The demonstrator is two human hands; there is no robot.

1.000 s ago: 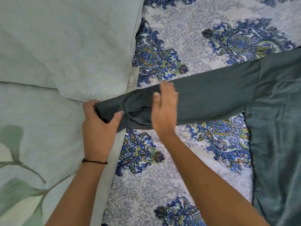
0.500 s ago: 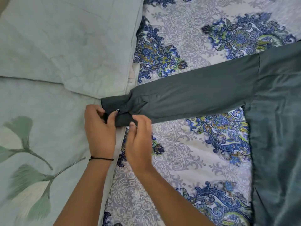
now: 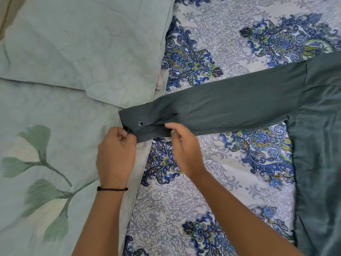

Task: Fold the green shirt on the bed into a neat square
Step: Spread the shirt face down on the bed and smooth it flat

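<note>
The dark green shirt (image 3: pixel 239 106) lies on the bed with one long sleeve stretched out flat to the left; its body fills the right edge of the view. The sleeve ends in a cuff (image 3: pixel 134 119) with a metal snap. My left hand (image 3: pixel 116 156) pinches the cuff's near corner between thumb and fingers. My right hand (image 3: pixel 182 145) grips the sleeve's near edge just right of the cuff, fingers curled on the fabric.
The bed sheet (image 3: pixel 212 172) has a blue and green floral print. A pale green quilted pillow (image 3: pixel 83 43) lies at the upper left, and a pale green cover with a leaf print (image 3: pixel 36 163) lies at the left, under the cuff's end.
The sleeve has been smoothed flatter and the cuff's snap now shows. My right hand moved from flat on the sleeve to its near edge. My left hand slid to the cuff's corner.
</note>
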